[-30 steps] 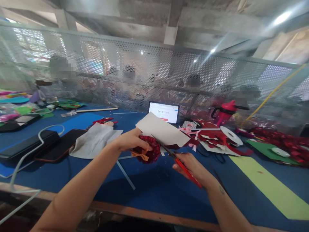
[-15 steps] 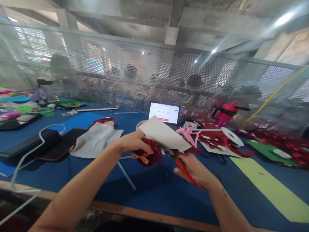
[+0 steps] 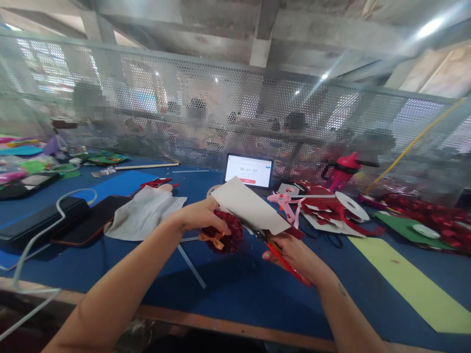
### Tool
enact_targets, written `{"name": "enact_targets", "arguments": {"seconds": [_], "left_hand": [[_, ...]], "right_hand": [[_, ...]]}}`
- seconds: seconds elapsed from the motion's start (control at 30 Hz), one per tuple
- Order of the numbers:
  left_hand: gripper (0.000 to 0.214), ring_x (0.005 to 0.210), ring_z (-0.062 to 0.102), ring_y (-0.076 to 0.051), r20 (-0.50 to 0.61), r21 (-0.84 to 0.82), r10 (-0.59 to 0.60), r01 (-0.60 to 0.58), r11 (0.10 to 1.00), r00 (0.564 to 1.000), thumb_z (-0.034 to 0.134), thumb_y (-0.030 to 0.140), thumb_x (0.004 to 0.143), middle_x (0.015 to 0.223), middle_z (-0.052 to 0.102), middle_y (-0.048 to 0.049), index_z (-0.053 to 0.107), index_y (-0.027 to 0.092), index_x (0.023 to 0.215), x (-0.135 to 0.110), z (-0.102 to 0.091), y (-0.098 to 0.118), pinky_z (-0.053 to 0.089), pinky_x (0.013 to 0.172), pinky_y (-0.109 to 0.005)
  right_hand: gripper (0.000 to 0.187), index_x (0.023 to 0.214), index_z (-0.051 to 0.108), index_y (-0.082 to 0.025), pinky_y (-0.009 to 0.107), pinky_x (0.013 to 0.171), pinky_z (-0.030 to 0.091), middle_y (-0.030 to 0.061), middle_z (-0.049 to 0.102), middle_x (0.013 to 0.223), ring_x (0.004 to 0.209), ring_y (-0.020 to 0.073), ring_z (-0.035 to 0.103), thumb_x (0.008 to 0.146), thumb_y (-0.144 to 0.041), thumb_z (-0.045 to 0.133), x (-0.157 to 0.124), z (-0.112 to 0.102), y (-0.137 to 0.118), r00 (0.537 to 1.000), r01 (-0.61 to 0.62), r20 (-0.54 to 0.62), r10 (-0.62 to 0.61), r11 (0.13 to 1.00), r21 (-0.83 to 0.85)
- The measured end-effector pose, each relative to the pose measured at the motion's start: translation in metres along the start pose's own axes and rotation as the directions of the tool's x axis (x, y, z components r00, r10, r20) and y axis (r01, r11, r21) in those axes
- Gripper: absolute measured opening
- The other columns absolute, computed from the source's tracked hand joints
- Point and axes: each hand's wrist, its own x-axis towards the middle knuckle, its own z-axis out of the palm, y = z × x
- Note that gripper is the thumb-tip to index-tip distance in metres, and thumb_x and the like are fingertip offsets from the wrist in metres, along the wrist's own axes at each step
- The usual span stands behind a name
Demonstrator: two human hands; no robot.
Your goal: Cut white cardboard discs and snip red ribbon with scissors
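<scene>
My left hand (image 3: 202, 215) is closed on a round, dark red glittery piece (image 3: 234, 236) with an orange bow (image 3: 212, 239) on its front. A stiff white sheet (image 3: 252, 206) rises behind that piece, against the fingers; red shows at its right corner. My right hand (image 3: 301, 256) grips red-handled scissors (image 3: 290, 267), their blades pointing left at the lower edge of the sheet. The sheet and the red piece partly hide the blade tips, so how far they are apart is unclear. Both hands are above the blue table (image 3: 235, 294).
Behind the hands stands a tablet (image 3: 249, 169) showing a timer. A pink glue gun (image 3: 289, 203), red scraps (image 3: 320, 201) and a white spool (image 3: 352, 207) lie to the right, near a yellow-green strip (image 3: 408, 279). Leftward are a grey cloth (image 3: 142, 215), a phone (image 3: 91, 220) and a white cable (image 3: 40, 235).
The red piece has shifted slightly left in the view. The scissor handles have moved slightly right. The timer has advanced by a second. Both hands keep their holds.
</scene>
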Motion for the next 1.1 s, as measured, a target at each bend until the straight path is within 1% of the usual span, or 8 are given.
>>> {"name": "enact_targets", "arguments": {"seconds": [0.2, 0.33, 0.5, 0.6, 0.8, 0.93, 1.0, 1.1], "left_hand": [[0.046, 0.069, 0.062, -0.015, -0.049, -0.045, 0.065, -0.067, 0.997, 0.997, 0.073, 0.009, 0.047, 0.075, 0.069, -0.0016, 0.064, 0.015, 0.091, 0.003, 0.0, 0.0, 0.048, 0.059, -0.022], [0.048, 0.064, 0.063, -0.015, -0.077, -0.063, 0.103, -0.108, 0.992, 0.992, 0.072, 0.009, 0.049, 0.071, 0.068, -0.0013, 0.06, 0.014, 0.096, 0.008, 0.001, -0.001, 0.05, 0.059, -0.024], [0.032, 0.053, 0.062, -0.014, -0.085, -0.033, 0.1, -0.104, 0.994, 0.991, 0.073, 0.013, 0.051, 0.061, 0.065, -0.0014, 0.059, 0.01, 0.08, 0.009, 0.002, -0.001, 0.049, 0.049, -0.021], [0.031, 0.051, 0.061, -0.013, -0.109, -0.036, 0.11, -0.114, 0.993, 0.988, 0.073, 0.012, 0.051, 0.059, 0.065, -0.0013, 0.058, 0.01, 0.079, 0.008, 0.002, 0.0, 0.047, 0.046, -0.019], [0.036, 0.052, 0.063, -0.016, -0.167, -0.119, 0.056, -0.076, 0.99, 0.984, 0.076, 0.013, 0.046, 0.059, 0.064, -0.0022, 0.056, 0.009, 0.075, 0.012, 0.004, -0.004, 0.052, 0.049, -0.026], [0.03, 0.049, 0.06, -0.014, -0.209, -0.127, 0.133, -0.162, 0.979, 0.969, 0.076, 0.014, 0.046, 0.056, 0.061, -0.0002, 0.058, 0.009, 0.069, 0.013, 0.007, -0.005, 0.051, 0.046, -0.023], [0.028, 0.051, 0.059, -0.013, -0.261, -0.129, 0.194, -0.233, 0.964, 0.946, 0.078, 0.016, 0.045, 0.063, 0.061, -0.0012, 0.059, 0.009, 0.066, 0.013, 0.009, -0.006, 0.05, 0.045, -0.021], [0.028, 0.058, 0.059, -0.011, -0.33, -0.114, 0.276, -0.328, 0.938, 0.903, 0.079, 0.02, 0.044, 0.091, 0.061, -0.007, 0.062, 0.008, 0.063, 0.014, 0.013, -0.01, 0.05, 0.043, -0.02]], "right_hand": [[0.03, 0.063, 0.035, -0.019, 0.021, 0.045, 0.024, -0.0027, 0.038, 0.057, 0.05, 0.0087, 0.032, 0.079, -0.039, 0.051, 0.002, 0.005, 0.006, 0.999, 0.051, -0.01, -0.051, 0.999, 0.007], [0.035, 0.063, 0.032, -0.02, 0.021, 0.044, 0.019, -0.0049, 0.031, 0.053, 0.047, 0.0074, 0.027, 0.081, -0.046, 0.047, 0.004, 0.007, 0.007, 1.0, 0.025, 0.001, -0.025, 0.998, 0.055], [0.038, 0.063, 0.034, -0.019, 0.021, 0.044, 0.02, -0.0045, 0.032, 0.053, 0.047, 0.0074, 0.029, 0.082, -0.051, 0.041, 0.004, 0.009, 0.011, 0.999, 0.038, -0.03, -0.035, 0.995, 0.09], [0.039, 0.064, 0.036, -0.018, 0.021, 0.045, 0.021, -0.0044, 0.032, 0.053, 0.047, 0.0073, 0.029, 0.083, -0.052, 0.039, 0.004, 0.012, 0.014, 0.998, 0.047, -0.037, -0.044, 0.994, 0.095], [0.044, 0.065, 0.037, -0.019, 0.022, 0.044, 0.02, -0.0039, 0.033, 0.052, 0.046, 0.008, 0.031, 0.083, -0.059, 0.036, 0.005, 0.016, 0.02, 0.996, 0.073, -0.068, -0.065, 0.99, 0.12], [0.046, 0.065, 0.035, -0.019, 0.023, 0.045, 0.02, -0.0036, 0.033, 0.053, 0.046, 0.0084, 0.031, 0.083, -0.062, 0.032, 0.005, 0.017, 0.022, 0.993, 0.09, -0.084, -0.079, 0.986, 0.137], [0.047, 0.065, 0.034, -0.019, 0.022, 0.045, 0.02, -0.0035, 0.033, 0.054, 0.047, 0.0083, 0.03, 0.083, -0.063, 0.032, 0.005, 0.016, 0.021, 0.994, 0.084, -0.078, -0.073, 0.985, 0.15], [0.046, 0.065, 0.033, -0.019, 0.022, 0.044, 0.019, -0.0034, 0.033, 0.056, 0.048, 0.0079, 0.029, 0.082, -0.062, 0.034, 0.004, 0.013, 0.019, 0.997, 0.066, -0.056, -0.056, 0.982, 0.176]]}}
